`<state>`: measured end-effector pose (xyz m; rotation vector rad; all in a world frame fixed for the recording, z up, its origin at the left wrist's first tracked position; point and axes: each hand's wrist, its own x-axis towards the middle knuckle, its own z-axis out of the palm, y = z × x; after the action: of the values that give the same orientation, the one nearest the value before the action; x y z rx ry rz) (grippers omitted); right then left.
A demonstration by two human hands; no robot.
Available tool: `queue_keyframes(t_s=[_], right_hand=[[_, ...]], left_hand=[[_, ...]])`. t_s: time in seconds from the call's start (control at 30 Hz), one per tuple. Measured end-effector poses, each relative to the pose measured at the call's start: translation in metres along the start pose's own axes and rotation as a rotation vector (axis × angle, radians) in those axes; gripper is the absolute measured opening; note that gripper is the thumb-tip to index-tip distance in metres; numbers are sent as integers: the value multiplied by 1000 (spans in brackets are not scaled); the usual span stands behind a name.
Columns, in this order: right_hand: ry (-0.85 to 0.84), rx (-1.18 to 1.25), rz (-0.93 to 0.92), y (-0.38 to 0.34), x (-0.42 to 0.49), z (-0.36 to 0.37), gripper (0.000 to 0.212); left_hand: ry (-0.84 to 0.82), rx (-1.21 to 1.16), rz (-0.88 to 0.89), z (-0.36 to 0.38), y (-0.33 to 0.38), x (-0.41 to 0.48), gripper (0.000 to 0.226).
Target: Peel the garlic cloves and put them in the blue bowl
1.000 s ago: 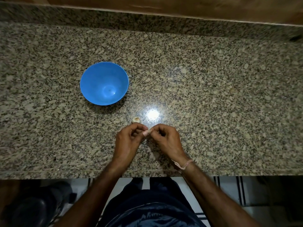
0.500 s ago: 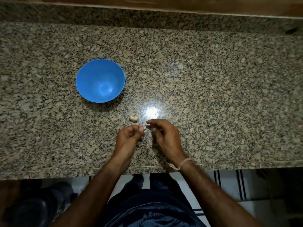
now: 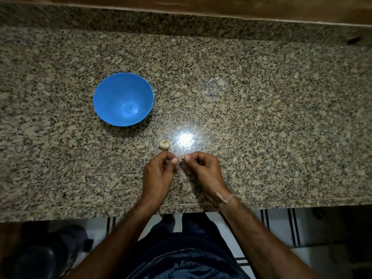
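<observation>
An empty blue bowl stands on the granite counter, left of centre. A small garlic bulb lies on the counter just beyond my hands. My left hand has its fingers curled with thumb pressed to forefinger, and the garlic clove it pinches is almost fully hidden. My right hand sits close beside it, thumb and forefinger pinching a tiny pale bit of garlic peel. A narrow gap separates the two sets of fingertips.
The granite counter runs the full width, with a raised granite backsplash at the back. A bright light glare shines right of the bulb. The counter's front edge lies just below my wrists.
My hands were joined on a pale clove a second ago. They have since drawn slightly apart, and the clove no longer shows between them. The view has shifted a little.
</observation>
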<state>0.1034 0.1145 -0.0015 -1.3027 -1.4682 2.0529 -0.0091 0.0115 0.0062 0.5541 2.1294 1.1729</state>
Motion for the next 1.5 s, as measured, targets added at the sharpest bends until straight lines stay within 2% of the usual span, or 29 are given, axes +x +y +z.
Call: queue_keyframes(t_s=[0.13,0.3,0.37,0.5,0.67,0.9,1.0,1.07,1.2,1.3,1.43,1.5], right_hand=[[-6,-27,-12,-2,-1,1,22],[-11,-138,-42,0,-1,7,30],[-10,-175,-59,2,1,9,27],[5,-274,-58,9,5,9,6],[21,-328,-81,11,3,9,14],[69,-499,-234,13,-6,9,33],[62,-618,-311,14,-6,12,36],[44,-678,-363,12,-5,19,31],[33,-801,-484,16,0,30,7],[87,-902,-520,24,3,30,15],[104,-908,-551,26,6,30,9],[64,-822,-519,27,5,28,11]], left_hand=[[-24,-30,103,-2,5,-3,26],[30,-12,115,-8,5,-5,7],[36,-3,115,-12,4,-4,6],[143,17,60,-30,-15,1,12],[211,155,103,-44,-33,7,29],[-11,341,327,-11,-28,1,30],[2,374,314,-8,-25,7,11],[14,379,307,-8,-25,9,12],[38,367,269,-9,-30,9,14],[64,307,252,-13,-33,7,17],[93,242,194,-21,-34,1,18],[94,215,160,-24,-35,0,15]])
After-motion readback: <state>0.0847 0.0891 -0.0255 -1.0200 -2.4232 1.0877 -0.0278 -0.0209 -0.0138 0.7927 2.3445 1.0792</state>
